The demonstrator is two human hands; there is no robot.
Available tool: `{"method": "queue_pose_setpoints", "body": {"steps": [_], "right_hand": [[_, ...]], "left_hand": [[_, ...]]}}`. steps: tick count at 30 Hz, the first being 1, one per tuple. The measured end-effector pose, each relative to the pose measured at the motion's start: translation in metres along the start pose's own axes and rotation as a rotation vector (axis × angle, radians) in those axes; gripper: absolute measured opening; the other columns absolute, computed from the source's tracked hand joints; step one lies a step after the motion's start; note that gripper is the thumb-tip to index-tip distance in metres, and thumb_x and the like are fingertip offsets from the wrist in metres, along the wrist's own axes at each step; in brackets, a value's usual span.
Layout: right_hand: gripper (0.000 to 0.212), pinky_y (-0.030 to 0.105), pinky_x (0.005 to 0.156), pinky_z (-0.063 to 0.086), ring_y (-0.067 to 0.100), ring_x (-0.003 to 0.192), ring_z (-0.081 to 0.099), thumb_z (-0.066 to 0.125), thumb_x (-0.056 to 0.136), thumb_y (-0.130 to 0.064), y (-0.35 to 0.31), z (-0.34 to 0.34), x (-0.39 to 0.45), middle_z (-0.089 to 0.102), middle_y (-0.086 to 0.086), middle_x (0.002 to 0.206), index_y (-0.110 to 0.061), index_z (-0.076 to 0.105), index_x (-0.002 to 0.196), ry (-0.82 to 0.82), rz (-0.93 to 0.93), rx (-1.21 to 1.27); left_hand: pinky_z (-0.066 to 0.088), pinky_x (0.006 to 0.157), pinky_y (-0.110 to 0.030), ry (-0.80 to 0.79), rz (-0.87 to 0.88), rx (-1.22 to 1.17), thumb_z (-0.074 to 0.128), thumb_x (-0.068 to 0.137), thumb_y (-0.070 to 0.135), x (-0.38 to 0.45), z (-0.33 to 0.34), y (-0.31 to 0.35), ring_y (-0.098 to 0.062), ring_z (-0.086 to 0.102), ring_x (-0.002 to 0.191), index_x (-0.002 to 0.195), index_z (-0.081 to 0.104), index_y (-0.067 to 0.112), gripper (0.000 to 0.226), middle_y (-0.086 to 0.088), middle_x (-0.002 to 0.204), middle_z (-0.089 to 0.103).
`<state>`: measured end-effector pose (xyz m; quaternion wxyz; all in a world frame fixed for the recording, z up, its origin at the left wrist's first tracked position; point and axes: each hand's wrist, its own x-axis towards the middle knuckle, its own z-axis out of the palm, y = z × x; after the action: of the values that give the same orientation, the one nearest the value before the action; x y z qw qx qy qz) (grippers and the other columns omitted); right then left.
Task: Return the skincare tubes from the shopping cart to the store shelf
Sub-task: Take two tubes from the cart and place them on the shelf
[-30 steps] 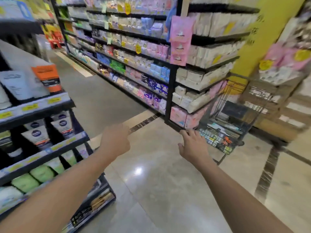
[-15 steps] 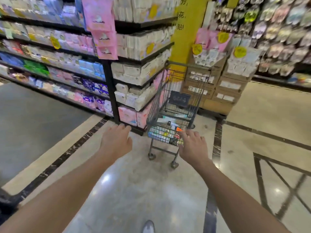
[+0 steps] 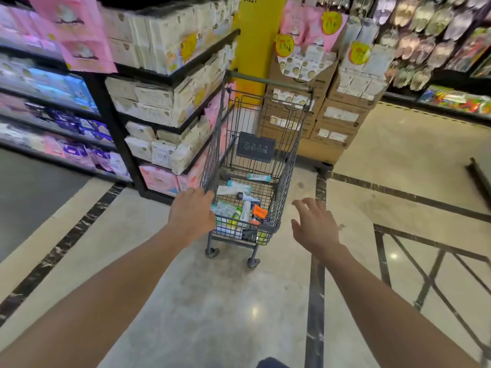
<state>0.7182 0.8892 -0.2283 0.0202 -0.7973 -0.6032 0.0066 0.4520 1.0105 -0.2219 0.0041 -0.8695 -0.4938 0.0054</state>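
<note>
A small grey wire shopping cart (image 3: pixel 288 166) stands on the shiny floor in front of me, its handle on the far side. Several skincare tubes lie in its basket: white ones with teal caps (image 3: pixel 233 188), an orange one (image 3: pixel 259 211) and green-and-white ones (image 3: pixel 233 216). My left hand (image 3: pixel 192 213) reaches to the cart's near left corner, fingers loosely curled, holding nothing; whether it touches the wire is unclear. My right hand (image 3: pixel 314 224) hovers with spread fingers just right of the cart's near right corner, apart from it.
Black shelving (image 3: pixel 164 78) stacked with white and pink packs stands close on the cart's left. A yellow pillar (image 3: pixel 255 49) and cardboard display boxes (image 3: pixel 337 118) are behind it. Slippers hang on a rack (image 3: pixel 425 35) at the far right. Open floor lies right of the cart.
My view has swung right, away from the tube shelf, and closer to the cart. Both hands have reached toward its near end and my right hand's fingers have spread.
</note>
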Motion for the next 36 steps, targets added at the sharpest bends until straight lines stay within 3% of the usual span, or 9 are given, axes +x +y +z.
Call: {"method": "queue_pose_setpoints", "body": {"steps": [7, 19, 28, 36], "right_hand": [[0.046, 0.043, 0.094, 0.044, 0.028, 0.122, 0.048, 0.056, 0.091, -0.026, 0.011, 0.036, 0.099, 0.050, 0.005, 0.137, -0.021, 0.046, 0.136, -0.052, -0.018, 0.035], [0.048, 0.043, 0.095, 0.047, 0.030, 0.122, 0.047, 0.055, 0.089, -0.025, 0.025, 0.118, 0.245, 0.051, 0.007, 0.135, -0.020, 0.046, 0.136, -0.279, -0.084, 0.181], [0.046, 0.048, 0.097, 0.046, 0.035, 0.121, 0.048, 0.056, 0.091, -0.029, -0.006, 0.208, 0.301, 0.051, 0.010, 0.133, -0.016, 0.046, 0.134, -0.499, -0.063, 0.234], [0.048, 0.044, 0.093, 0.048, 0.035, 0.123, 0.046, 0.052, 0.094, -0.024, -0.056, 0.339, 0.332, 0.052, 0.013, 0.132, -0.015, 0.043, 0.140, -0.672, 0.012, 0.303]], "left_hand": [[0.048, 0.075, -0.037, -0.037, -0.033, -0.032, 0.055, 0.079, 0.031, 0.092, 0.025, -0.008, -0.027, 0.059, 0.089, 0.106, 0.060, 0.017, 0.031, -0.004, 0.092, 0.061], [0.043, 0.092, -0.038, -0.245, -0.200, -0.053, 0.057, 0.085, 0.032, 0.210, 0.076, 0.000, -0.025, 0.055, 0.112, 0.126, 0.055, 0.021, 0.043, -0.003, 0.119, 0.060], [0.044, 0.093, -0.038, -0.431, -0.173, -0.061, 0.054, 0.086, 0.035, 0.269, 0.180, -0.009, -0.025, 0.055, 0.113, 0.131, 0.051, 0.020, 0.047, -0.004, 0.121, 0.059], [0.047, 0.089, -0.038, -0.631, -0.134, -0.026, 0.057, 0.084, 0.029, 0.317, 0.306, -0.028, -0.027, 0.055, 0.112, 0.125, 0.054, 0.015, 0.043, -0.009, 0.119, 0.059]]}}
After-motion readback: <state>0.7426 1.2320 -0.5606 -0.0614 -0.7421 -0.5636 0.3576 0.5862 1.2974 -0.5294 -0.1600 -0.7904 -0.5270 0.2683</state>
